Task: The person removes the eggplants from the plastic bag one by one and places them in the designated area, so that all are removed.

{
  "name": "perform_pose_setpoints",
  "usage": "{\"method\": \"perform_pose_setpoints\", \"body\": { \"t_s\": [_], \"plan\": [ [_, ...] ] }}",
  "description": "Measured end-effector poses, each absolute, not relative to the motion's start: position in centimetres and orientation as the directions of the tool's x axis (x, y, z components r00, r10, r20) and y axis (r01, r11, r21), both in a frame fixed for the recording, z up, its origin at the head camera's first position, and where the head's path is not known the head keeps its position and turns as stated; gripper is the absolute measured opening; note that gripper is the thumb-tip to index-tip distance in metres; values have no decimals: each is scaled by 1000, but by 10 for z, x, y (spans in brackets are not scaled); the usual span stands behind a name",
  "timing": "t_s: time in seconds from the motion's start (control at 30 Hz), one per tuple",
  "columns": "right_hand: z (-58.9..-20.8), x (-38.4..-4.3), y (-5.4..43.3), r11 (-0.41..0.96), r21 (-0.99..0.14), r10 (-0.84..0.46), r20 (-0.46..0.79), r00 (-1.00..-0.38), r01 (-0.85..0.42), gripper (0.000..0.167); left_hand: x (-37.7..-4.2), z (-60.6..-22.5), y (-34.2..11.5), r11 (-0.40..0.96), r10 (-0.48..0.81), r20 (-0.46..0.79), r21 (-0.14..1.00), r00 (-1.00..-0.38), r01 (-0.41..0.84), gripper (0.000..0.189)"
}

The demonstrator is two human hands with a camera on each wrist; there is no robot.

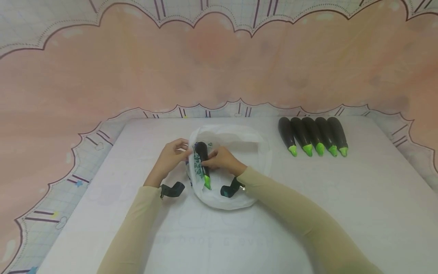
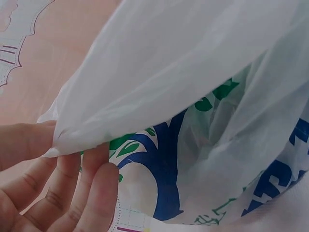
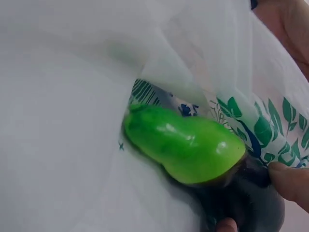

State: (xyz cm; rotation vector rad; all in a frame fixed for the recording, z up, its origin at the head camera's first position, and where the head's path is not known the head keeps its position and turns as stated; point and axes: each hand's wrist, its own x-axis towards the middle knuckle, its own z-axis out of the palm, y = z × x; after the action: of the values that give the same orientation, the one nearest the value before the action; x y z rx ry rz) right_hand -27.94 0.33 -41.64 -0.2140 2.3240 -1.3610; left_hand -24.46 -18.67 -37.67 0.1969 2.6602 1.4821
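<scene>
A white plastic bag (image 1: 227, 203) with a blue and green tree print stands open on the table, its rim folded outward. My left hand (image 1: 170, 158) pinches the bag's left rim between thumb and fingers, as the left wrist view shows close up. Inside the bag, my right hand (image 1: 222, 160) grips a dark eggplant (image 1: 202, 150) by its body, along the left wall. The eggplant's bright green stem end (image 3: 186, 145) points toward the near side of the bag and lies close to the printed plastic.
Several more dark eggplants (image 1: 308, 131) lie side by side at the back right of the table (image 1: 113, 213), green ends toward me. Dark wrist camera mounts (image 1: 172, 189) sit on both wrists. A patterned pinkish cloth (image 1: 219, 68) hangs behind the table.
</scene>
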Motion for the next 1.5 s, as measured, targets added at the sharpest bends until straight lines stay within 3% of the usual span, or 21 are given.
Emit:
{"method": "perform_pose_setpoints", "body": {
  "t_s": [0.47,0.6,1.07,1.5],
  "plan": [
    [-407,-275,24,466,-871,-381,-353,-854,152,46,-244,-375,-187,503,159,4,860,-987,85,35],
    [-404,-275,29,469,-872,-408,-354,-841,139,46,-244,-375,-188,501,156,3,861,-988,82,34],
    [-406,-273,43,273,-940,-525,-324,-787,204,39,-244,-374,-188,508,154,12,856,-988,90,34],
    [-399,-270,54,300,-934,-525,-333,-783,196,42,-243,-370,-186,512,145,10,855,-989,84,35]
  ]
}}
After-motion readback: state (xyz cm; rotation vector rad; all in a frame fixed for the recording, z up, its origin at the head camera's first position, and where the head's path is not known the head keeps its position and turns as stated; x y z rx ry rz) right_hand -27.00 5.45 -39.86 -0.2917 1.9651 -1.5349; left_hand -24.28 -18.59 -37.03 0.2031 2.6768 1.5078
